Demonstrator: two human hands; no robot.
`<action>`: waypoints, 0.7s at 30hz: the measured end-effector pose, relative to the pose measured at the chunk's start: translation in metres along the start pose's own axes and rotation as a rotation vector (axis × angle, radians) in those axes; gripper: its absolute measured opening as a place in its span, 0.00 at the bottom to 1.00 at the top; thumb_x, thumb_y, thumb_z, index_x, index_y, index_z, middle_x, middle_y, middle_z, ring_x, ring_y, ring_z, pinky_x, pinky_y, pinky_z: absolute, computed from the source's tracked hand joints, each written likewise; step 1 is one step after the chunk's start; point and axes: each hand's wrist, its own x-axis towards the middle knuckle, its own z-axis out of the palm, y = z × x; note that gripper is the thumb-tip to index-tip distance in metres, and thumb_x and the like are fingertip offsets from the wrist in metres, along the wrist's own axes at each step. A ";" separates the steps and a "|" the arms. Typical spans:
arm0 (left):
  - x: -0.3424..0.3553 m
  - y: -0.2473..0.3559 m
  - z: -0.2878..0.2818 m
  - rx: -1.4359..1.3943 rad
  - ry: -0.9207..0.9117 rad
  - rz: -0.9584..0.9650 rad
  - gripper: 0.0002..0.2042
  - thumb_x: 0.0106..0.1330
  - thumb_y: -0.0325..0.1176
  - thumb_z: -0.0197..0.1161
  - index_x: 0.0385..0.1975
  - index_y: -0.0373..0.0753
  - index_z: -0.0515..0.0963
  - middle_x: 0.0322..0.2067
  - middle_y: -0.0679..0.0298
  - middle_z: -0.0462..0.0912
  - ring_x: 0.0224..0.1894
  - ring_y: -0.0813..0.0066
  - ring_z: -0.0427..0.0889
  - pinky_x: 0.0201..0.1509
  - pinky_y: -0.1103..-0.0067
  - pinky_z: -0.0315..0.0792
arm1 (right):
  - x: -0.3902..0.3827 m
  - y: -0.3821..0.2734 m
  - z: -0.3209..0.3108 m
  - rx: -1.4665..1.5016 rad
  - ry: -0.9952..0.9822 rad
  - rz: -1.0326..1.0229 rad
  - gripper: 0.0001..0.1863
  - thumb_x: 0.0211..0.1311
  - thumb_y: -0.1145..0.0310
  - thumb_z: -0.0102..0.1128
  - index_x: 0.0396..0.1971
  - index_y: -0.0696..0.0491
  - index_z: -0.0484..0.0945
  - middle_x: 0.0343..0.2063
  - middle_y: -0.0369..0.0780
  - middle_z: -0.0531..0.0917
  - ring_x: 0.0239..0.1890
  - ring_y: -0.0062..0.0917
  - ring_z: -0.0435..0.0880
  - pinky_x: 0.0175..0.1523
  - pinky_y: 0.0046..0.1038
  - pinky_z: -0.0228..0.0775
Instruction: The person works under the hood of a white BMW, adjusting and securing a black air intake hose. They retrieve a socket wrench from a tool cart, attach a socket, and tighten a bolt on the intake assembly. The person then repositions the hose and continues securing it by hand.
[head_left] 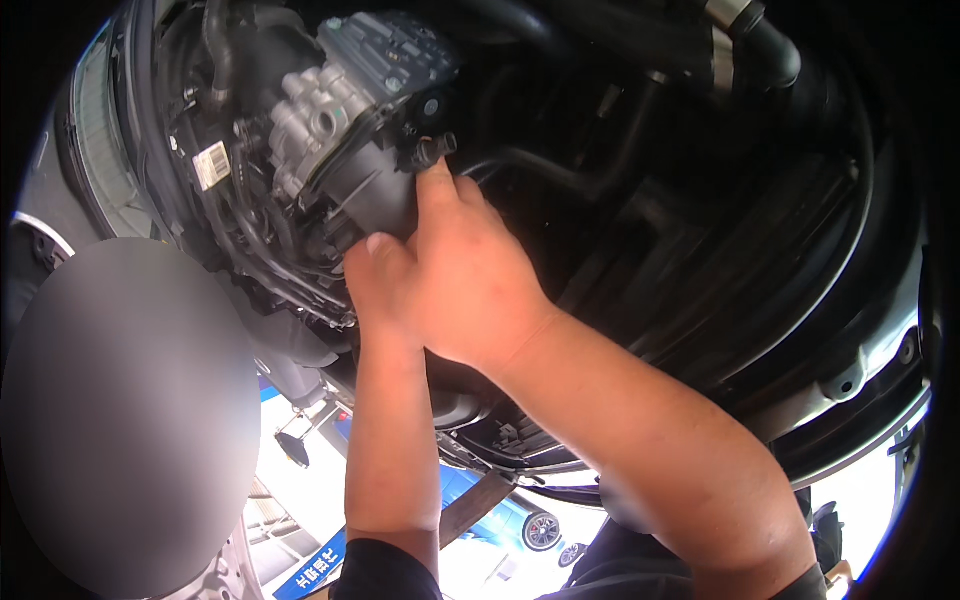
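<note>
My left hand (380, 275) is curled at the lower part of a black cylindrical housing (365, 185), its fingertips mostly hidden. My right hand (470, 260) overlaps it from the right, fingers bent, with the index fingertip at a small black connector (438, 150) on the housing's right side; what the other fingers grip is hidden. Above them is a silver cast metal unit (325, 120) with a ribbed dark top. Black hoses and cables (260, 255) run down its left side, near a white barcode label (211, 165).
Dark vehicle bodywork and pipes (590, 170) surround my hands, with a curved metal rim (850, 380) at the right. A blurred grey oval (130, 420) hides the lower left. Beyond the lower opening are a metal beam (480, 515) and a blue car (505, 510).
</note>
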 end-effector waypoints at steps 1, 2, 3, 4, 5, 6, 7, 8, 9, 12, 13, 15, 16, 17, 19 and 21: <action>0.000 -0.001 0.000 0.002 0.001 0.009 0.12 0.69 0.27 0.57 0.47 0.26 0.77 0.44 0.60 0.83 0.39 0.75 0.81 0.44 0.77 0.75 | 0.001 0.001 0.000 -0.008 0.005 -0.011 0.33 0.61 0.63 0.62 0.62 0.67 0.64 0.46 0.57 0.78 0.48 0.51 0.80 0.55 0.41 0.74; 0.000 -0.002 0.000 0.005 0.003 0.017 0.12 0.69 0.27 0.57 0.47 0.26 0.77 0.44 0.60 0.83 0.39 0.75 0.81 0.43 0.77 0.75 | 0.001 0.000 0.000 -0.006 -0.017 0.004 0.34 0.61 0.63 0.62 0.62 0.66 0.63 0.46 0.57 0.78 0.48 0.50 0.80 0.55 0.41 0.74; 0.000 -0.003 0.000 0.006 0.009 0.024 0.12 0.69 0.27 0.56 0.47 0.26 0.77 0.44 0.60 0.83 0.39 0.75 0.81 0.43 0.77 0.75 | 0.002 -0.001 -0.001 -0.005 -0.040 0.019 0.34 0.62 0.63 0.61 0.63 0.65 0.63 0.46 0.57 0.78 0.49 0.50 0.80 0.55 0.41 0.74; -0.001 -0.004 0.000 0.007 0.012 0.031 0.12 0.69 0.27 0.56 0.47 0.26 0.77 0.44 0.60 0.83 0.39 0.75 0.81 0.43 0.77 0.76 | 0.002 -0.001 -0.002 -0.004 -0.063 0.034 0.34 0.62 0.63 0.61 0.63 0.64 0.63 0.46 0.57 0.78 0.49 0.50 0.80 0.55 0.41 0.74; -0.001 -0.003 0.000 0.010 0.015 0.036 0.12 0.69 0.27 0.56 0.47 0.26 0.77 0.44 0.60 0.83 0.39 0.75 0.81 0.43 0.77 0.76 | 0.002 -0.001 -0.002 -0.019 -0.071 0.037 0.34 0.62 0.63 0.61 0.64 0.64 0.62 0.47 0.57 0.78 0.49 0.49 0.81 0.55 0.41 0.74; -0.001 -0.003 0.001 0.010 0.016 0.039 0.12 0.69 0.27 0.56 0.47 0.26 0.77 0.44 0.60 0.83 0.39 0.75 0.81 0.43 0.77 0.76 | 0.001 -0.001 -0.003 -0.034 -0.079 0.040 0.35 0.62 0.62 0.61 0.64 0.64 0.62 0.47 0.57 0.78 0.49 0.49 0.81 0.55 0.41 0.74; -0.002 -0.004 0.001 0.011 0.019 0.044 0.12 0.69 0.27 0.56 0.47 0.25 0.77 0.44 0.60 0.83 0.39 0.75 0.81 0.43 0.77 0.76 | 0.001 -0.001 -0.003 -0.049 -0.086 0.043 0.35 0.62 0.62 0.61 0.65 0.64 0.61 0.47 0.57 0.78 0.49 0.49 0.81 0.55 0.41 0.74; -0.002 -0.004 0.001 0.013 0.021 0.047 0.12 0.69 0.27 0.56 0.47 0.25 0.77 0.44 0.60 0.83 0.39 0.75 0.81 0.43 0.77 0.76 | 0.001 -0.001 -0.003 -0.055 -0.093 0.046 0.35 0.63 0.62 0.60 0.65 0.64 0.61 0.47 0.57 0.78 0.50 0.49 0.81 0.56 0.41 0.74; -0.003 -0.004 0.000 0.017 0.023 0.047 0.13 0.69 0.27 0.55 0.48 0.25 0.77 0.44 0.60 0.83 0.39 0.75 0.81 0.43 0.77 0.76 | 0.001 -0.001 -0.003 -0.061 -0.102 0.050 0.35 0.63 0.61 0.60 0.65 0.64 0.61 0.47 0.57 0.78 0.50 0.49 0.81 0.56 0.41 0.75; -0.003 -0.009 -0.005 0.065 0.008 0.063 0.12 0.69 0.26 0.55 0.47 0.25 0.77 0.43 0.60 0.83 0.38 0.75 0.81 0.42 0.76 0.76 | -0.002 -0.003 -0.002 -0.115 -0.118 0.038 0.35 0.64 0.60 0.59 0.65 0.63 0.60 0.47 0.57 0.78 0.49 0.49 0.81 0.56 0.40 0.75; -0.001 -0.012 -0.009 0.101 -0.006 0.071 0.12 0.69 0.26 0.55 0.47 0.25 0.77 0.42 0.60 0.84 0.36 0.75 0.80 0.41 0.76 0.75 | -0.002 -0.003 -0.002 -0.138 -0.122 0.029 0.36 0.64 0.60 0.59 0.66 0.63 0.60 0.47 0.58 0.78 0.49 0.49 0.82 0.55 0.40 0.75; 0.002 -0.010 -0.015 0.278 -0.064 0.100 0.11 0.70 0.26 0.55 0.45 0.26 0.78 0.39 0.61 0.84 0.34 0.76 0.80 0.38 0.76 0.75 | 0.001 -0.002 -0.003 -0.139 -0.101 0.030 0.36 0.64 0.60 0.59 0.66 0.63 0.59 0.48 0.58 0.78 0.49 0.49 0.82 0.55 0.40 0.76; 0.000 -0.008 -0.012 0.286 -0.056 0.100 0.11 0.70 0.27 0.55 0.44 0.26 0.78 0.37 0.62 0.84 0.33 0.76 0.79 0.38 0.76 0.74 | 0.001 -0.002 -0.004 -0.140 -0.090 0.031 0.36 0.64 0.60 0.59 0.67 0.63 0.58 0.48 0.58 0.77 0.49 0.49 0.82 0.55 0.40 0.76; -0.003 -0.004 -0.009 0.294 -0.048 0.100 0.10 0.70 0.27 0.55 0.42 0.26 0.79 0.36 0.62 0.84 0.33 0.77 0.79 0.37 0.76 0.74 | -0.001 -0.002 -0.004 -0.141 -0.091 0.035 0.36 0.64 0.60 0.59 0.67 0.63 0.58 0.48 0.58 0.77 0.49 0.49 0.82 0.55 0.40 0.76; -0.004 -0.001 -0.006 0.238 -0.020 0.070 0.10 0.70 0.28 0.54 0.40 0.26 0.79 0.34 0.62 0.83 0.32 0.77 0.79 0.36 0.75 0.74 | 0.002 -0.002 -0.003 -0.140 -0.111 0.041 0.36 0.64 0.60 0.59 0.67 0.63 0.58 0.48 0.58 0.77 0.49 0.49 0.82 0.55 0.40 0.76; -0.006 -0.001 -0.005 0.103 0.005 0.026 0.11 0.69 0.29 0.54 0.37 0.26 0.79 0.33 0.62 0.83 0.32 0.76 0.79 0.36 0.75 0.74 | 0.002 -0.003 -0.002 -0.140 -0.118 0.044 0.36 0.64 0.60 0.58 0.67 0.63 0.58 0.48 0.58 0.77 0.49 0.49 0.82 0.55 0.40 0.76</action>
